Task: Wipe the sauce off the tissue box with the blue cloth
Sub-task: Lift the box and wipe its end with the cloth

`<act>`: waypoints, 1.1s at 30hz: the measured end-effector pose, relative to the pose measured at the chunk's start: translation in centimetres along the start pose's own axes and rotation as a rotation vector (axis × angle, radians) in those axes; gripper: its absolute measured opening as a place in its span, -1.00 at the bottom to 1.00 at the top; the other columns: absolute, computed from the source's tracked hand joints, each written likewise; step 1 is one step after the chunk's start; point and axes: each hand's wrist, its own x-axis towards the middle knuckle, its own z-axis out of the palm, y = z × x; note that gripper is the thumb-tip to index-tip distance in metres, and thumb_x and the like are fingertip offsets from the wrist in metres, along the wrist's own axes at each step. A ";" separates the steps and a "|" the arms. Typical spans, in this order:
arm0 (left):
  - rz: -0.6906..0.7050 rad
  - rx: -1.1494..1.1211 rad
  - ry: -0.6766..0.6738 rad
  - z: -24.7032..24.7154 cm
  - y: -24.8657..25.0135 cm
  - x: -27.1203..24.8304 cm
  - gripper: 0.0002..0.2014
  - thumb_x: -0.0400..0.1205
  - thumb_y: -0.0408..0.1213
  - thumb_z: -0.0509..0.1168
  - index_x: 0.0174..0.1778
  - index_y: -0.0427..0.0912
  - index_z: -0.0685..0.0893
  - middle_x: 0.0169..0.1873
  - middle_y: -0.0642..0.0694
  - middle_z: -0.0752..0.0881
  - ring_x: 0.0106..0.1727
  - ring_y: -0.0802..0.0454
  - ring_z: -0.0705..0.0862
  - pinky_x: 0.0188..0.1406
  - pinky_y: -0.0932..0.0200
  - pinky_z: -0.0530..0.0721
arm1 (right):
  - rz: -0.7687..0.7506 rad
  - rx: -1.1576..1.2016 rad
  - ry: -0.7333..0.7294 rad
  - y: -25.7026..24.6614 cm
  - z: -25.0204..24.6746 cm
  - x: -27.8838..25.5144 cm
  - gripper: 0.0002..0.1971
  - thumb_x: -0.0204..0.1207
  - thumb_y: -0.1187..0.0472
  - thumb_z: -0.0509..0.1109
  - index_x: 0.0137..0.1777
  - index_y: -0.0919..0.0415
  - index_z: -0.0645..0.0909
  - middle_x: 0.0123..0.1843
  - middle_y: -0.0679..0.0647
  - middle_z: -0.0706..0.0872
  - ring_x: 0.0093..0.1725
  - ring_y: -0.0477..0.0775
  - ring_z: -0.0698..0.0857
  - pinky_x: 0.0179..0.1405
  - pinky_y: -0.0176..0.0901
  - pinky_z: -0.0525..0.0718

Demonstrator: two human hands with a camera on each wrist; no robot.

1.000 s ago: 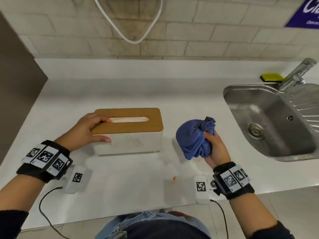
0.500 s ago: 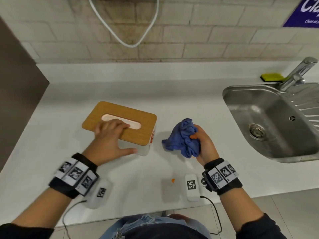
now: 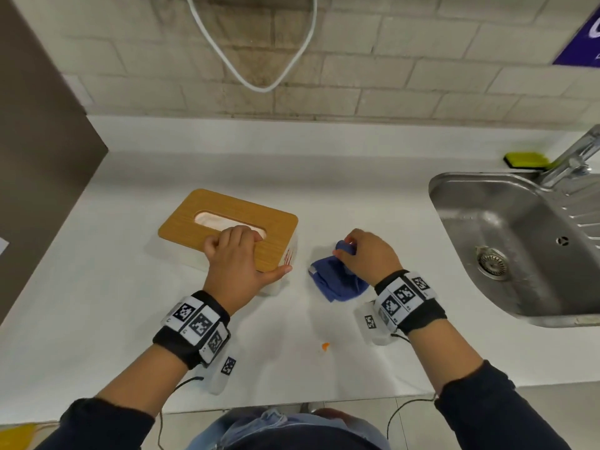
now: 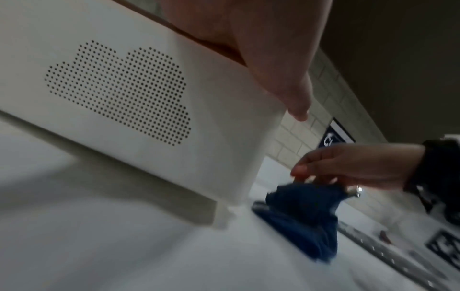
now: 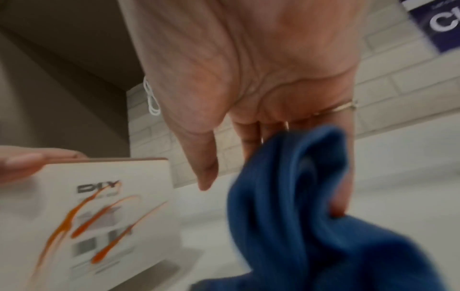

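Note:
The tissue box (image 3: 201, 222) has a wooden lid and a white body and stands askew on the white counter. Orange sauce streaks (image 5: 99, 216) run down its right end face (image 3: 290, 254). My left hand (image 3: 253, 254) grips the box, fingers curled on the lid at the slot, thumb along the near side (image 4: 286, 94). The crumpled blue cloth (image 3: 337, 282) rests on the counter just right of the box. My right hand (image 3: 349, 250) pinches its top bunch, seen up close in the right wrist view (image 5: 298, 196). Cloth and box are apart.
A steel sink (image 3: 519, 248) fills the right side, with a faucet (image 3: 571, 157) and a yellow-green sponge (image 3: 526, 160) behind it. An orange drop (image 3: 324, 345) lies on the counter near the front edge. A dark panel (image 3: 32, 125) bounds the left.
The box has been turned so its sauce-streaked end faces the cloth. My left hand moved from its side onto the lid. My right hand lowered the cloth to the counter.

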 end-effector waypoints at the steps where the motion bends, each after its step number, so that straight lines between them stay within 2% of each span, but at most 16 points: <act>1: -0.009 -0.048 0.013 -0.7 -0.4 0.2 -0.26 0.24 0.49 0.13 0.06 -0.09 0.53 0.06 -0.03 0.61 0.19 -0.05 0.52 0.16 0.01 0.14 | -0.026 -0.012 -0.029 -0.5 0.4 -0.3 -0.69 0.54 -0.02 0.28 0.08 0.22 0.57 0.04 0.22 0.72 0.00 0.26 0.65 -0.15 -0.13 0.45; 3: -0.026 -0.177 0.033 -2.5 -1.4 0.6 -0.30 0.26 0.46 0.14 0.08 -0.03 0.52 0.12 0.03 0.58 0.24 0.03 0.47 0.13 0.08 0.10 | -0.049 0.007 -0.034 -1.0 1.1 -0.8 -0.71 0.57 0.02 0.25 0.10 0.23 0.58 0.07 0.25 0.73 0.03 0.29 0.65 -0.13 -0.13 0.46; 5: -0.047 -0.341 0.024 -4.3 -2.5 1.0 -0.38 0.28 0.42 0.12 0.07 0.03 0.52 0.15 0.10 0.55 0.24 0.14 0.41 0.14 0.12 0.10 | -0.072 -0.005 -0.011 -0.9 2.1 -1.3 -0.66 0.51 0.04 0.33 0.18 0.23 0.55 0.21 0.25 0.63 0.12 0.32 0.60 -0.02 -0.05 0.54; 9: -0.053 -0.648 -0.014 -6.3 -4.9 1.5 -0.74 0.37 0.26 0.17 -0.07 0.34 0.52 0.06 0.34 0.61 0.24 0.16 0.53 0.36 -0.09 0.32 | -0.012 -0.274 -0.133 -1.3 5.0 -1.8 -0.34 0.31 -0.12 0.49 0.30 0.21 0.40 0.43 0.23 0.31 0.26 0.35 0.40 0.16 0.05 0.51; 10: -0.062 -0.717 -0.029 -6.6 -5.2 1.6 -0.80 0.37 0.23 0.18 -0.11 0.40 0.54 0.02 0.38 0.62 0.19 0.24 0.55 0.31 -0.05 0.41 | -0.010 -0.315 -0.134 -1.5 5.5 -1.7 -0.35 0.32 -0.09 0.50 0.31 0.22 0.39 0.45 0.25 0.27 0.28 0.35 0.38 0.19 0.05 0.52; 12: -0.098 -0.849 -0.070 -7.4 -5.7 1.7 -0.83 0.36 0.19 0.19 -0.16 0.41 0.58 -0.01 0.27 0.64 0.10 0.29 0.57 0.13 0.15 0.47 | -0.001 -0.329 -0.121 -1.8 5.9 -1.1 -0.46 0.39 0.08 0.46 0.31 0.24 0.41 0.46 0.30 0.27 0.29 0.35 0.40 0.20 0.01 0.51; 15: -0.115 -0.953 -0.127 -8.0 -6.3 2.1 -0.80 0.37 0.18 0.18 -0.18 0.31 0.63 -0.05 0.08 0.65 0.01 0.17 0.60 -0.01 0.27 0.49 | 0.017 -0.129 -0.091 -2.1 4.3 -0.5 -0.68 0.40 0.37 0.36 0.16 0.30 0.49 0.27 0.32 0.47 0.10 0.29 0.56 -0.06 -0.21 0.56; 17: -0.130 -1.006 -0.154 -8.3 -6.7 2.4 -0.74 0.36 0.18 0.18 -0.17 0.19 0.64 -0.10 0.04 0.67 -0.07 0.22 0.62 -0.09 0.37 0.52 | 0.053 0.202 0.019 -1.9 2.1 -0.4 -0.86 0.39 0.51 0.29 -0.08 0.34 0.50 -0.11 0.19 0.61 -0.18 0.16 0.61 -0.42 -0.54 0.49; 18: -0.140 -1.022 -0.165 -8.4 -6.9 2.6 -0.69 0.35 0.18 0.18 -0.15 0.12 0.64 -0.12 0.05 0.68 -0.11 0.25 0.63 -0.12 0.41 0.53 | 0.077 0.370 0.088 -2.0 0.8 -0.4 -0.88 0.41 0.52 0.28 -0.18 0.32 0.47 -0.25 0.11 0.60 -0.23 0.15 0.59 -0.52 -0.58 0.45; 20: -0.161 -1.037 -0.181 -8.7 -7.4 3.2 -0.60 0.34 0.19 0.17 -0.11 0.00 0.64 -0.16 0.08 0.71 -0.14 0.25 0.64 -0.11 0.40 0.54 | 0.057 0.610 0.218 -2.8 -1.8 -0.8 -0.80 0.43 0.47 0.31 -0.27 0.19 0.43 -0.21 0.09 0.64 -0.14 0.14 0.62 -0.36 -0.44 0.51; 22: -0.193 -1.048 -0.198 -8.9 -7.9 3.8 -0.57 0.33 0.21 0.17 -0.10 -0.03 0.64 -0.17 0.08 0.71 -0.15 0.25 0.65 -0.09 0.32 0.52 | -0.105 0.846 0.314 -5.1 -3.6 -1.7 -0.76 0.42 0.45 0.36 -0.26 0.09 0.44 -0.02 0.10 0.69 -0.04 -0.06 0.69 -0.18 -0.33 0.60; 24: -0.215 -1.062 -0.212 -9.1 -8.4 4.3 -0.58 0.35 0.20 0.17 -0.08 -0.01 0.64 -0.18 0.12 0.72 -0.17 0.32 0.66 -0.10 0.31 0.50 | -0.347 0.990 0.385 -8.5 -4.7 -2.9 -0.73 0.35 0.48 0.34 -0.18 0.08 0.44 0.01 0.02 0.67 0.00 -0.35 0.66 -0.09 -0.46 0.61; 26: -0.221 -1.063 -0.234 -9.3 -8.8 4.7 -0.52 0.34 0.24 0.17 -0.02 -0.02 0.64 -0.16 0.15 0.72 -0.18 0.39 0.65 -0.13 0.31 0.48 | -0.520 1.024 0.385 -11.6 -4.1 -3.0 -0.63 0.30 0.60 0.25 -0.02 0.15 0.42 0.05 -0.08 0.61 0.03 -0.44 0.62 -0.10 -0.57 0.58; 28: -0.223 -1.051 -0.259 -9.4 -9.2 4.9 -0.41 0.28 0.34 0.20 0.03 -0.03 0.62 -0.17 0.19 0.72 -0.20 0.42 0.64 -0.15 0.33 0.50 | -0.586 0.998 0.298 -14.1 -2.4 -2.4 -0.48 0.31 0.65 0.19 0.21 0.19 0.37 0.21 -0.03 0.58 0.14 -0.39 0.61 -0.07 -0.53 0.60; 30: -0.233 -1.055 -0.261 -9.4 -9.4 5.0 -0.45 0.28 0.35 0.19 -0.02 0.03 0.62 -0.20 0.21 0.73 -0.20 0.39 0.65 -0.12 0.30 0.52 | -0.577 0.926 0.209 -15.7 -0.6 -1.8 -0.40 0.34 0.51 0.19 0.36 0.03 0.33 0.32 -0.04 0.55 0.21 -0.29 0.61 0.03 -0.31 0.68; 33: -0.248 -1.076 -0.232 -9.2 -9.8 5.3 -0.54 0.33 0.30 0.15 -0.07 0.06 0.62 -0.13 0.06 0.70 -0.16 0.31 0.66 0.00 0.13 0.50 | -0.577 0.850 0.217 -17.1 1.3 -1.3 -0.42 0.42 0.40 0.20 0.41 -0.08 0.34 0.42 0.00 0.51 0.40 -0.10 0.50 0.40 -0.07 0.51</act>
